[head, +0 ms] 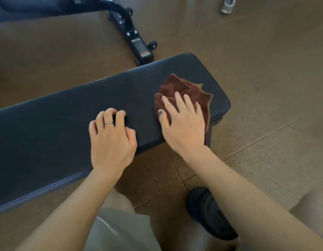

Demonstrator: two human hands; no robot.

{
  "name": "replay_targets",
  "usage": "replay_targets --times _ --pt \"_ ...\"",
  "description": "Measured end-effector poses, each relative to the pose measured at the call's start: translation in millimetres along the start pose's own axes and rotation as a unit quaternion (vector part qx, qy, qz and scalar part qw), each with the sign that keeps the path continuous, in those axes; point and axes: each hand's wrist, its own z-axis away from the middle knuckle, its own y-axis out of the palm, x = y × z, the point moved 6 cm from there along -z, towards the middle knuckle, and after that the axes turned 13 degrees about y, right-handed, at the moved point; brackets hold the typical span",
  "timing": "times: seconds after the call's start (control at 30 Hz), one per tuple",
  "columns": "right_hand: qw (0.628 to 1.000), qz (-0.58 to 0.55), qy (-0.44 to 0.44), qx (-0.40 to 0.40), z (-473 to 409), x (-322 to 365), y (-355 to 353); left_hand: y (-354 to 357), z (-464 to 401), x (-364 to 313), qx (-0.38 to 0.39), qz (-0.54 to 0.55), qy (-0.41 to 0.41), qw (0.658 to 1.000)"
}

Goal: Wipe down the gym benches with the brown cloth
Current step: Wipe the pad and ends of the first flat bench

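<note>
**Two hands on the padded counter, cloth under the right**

Nearest the camera, a black shoe point(209, 214) stands on the speckled brown floor point(265, 105), beside pale grey shorts point(121, 230). Beyond these, the long dark blue padded counter point(66, 113) runs from near left to far right. The left hand point(111, 136), wearing a thin silver ring point(108, 123), rests on the padding near its near edge, its fingers curled under and holding nothing. Just to its right, the right hand point(182, 122) lies flat with straight, spread fingers pressing on the crumpled brown cloth point(184, 87), which sits at the counter's right end and droops over its near edge. Farther off, the black metal frame of a second bench point(135, 42), with small wheels, stands on the floor. At the far right, a grey sneaker point(227, 4) shows.
</note>
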Motion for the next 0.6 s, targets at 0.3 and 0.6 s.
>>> replay_targets --times 0.3,0.6 --pt "0.987 -0.021 -0.160 -0.002 -39.6 -26.2 1.3 -7.9 0.4 -6.4 -0.028 0.017 -0.024 0.999" --pt "0.980 -0.045 -0.189 0.048 -24.0 -3.9 2.4 -8.6 -0.2 -14.5 -0.012 0.012 -0.057 0.998"
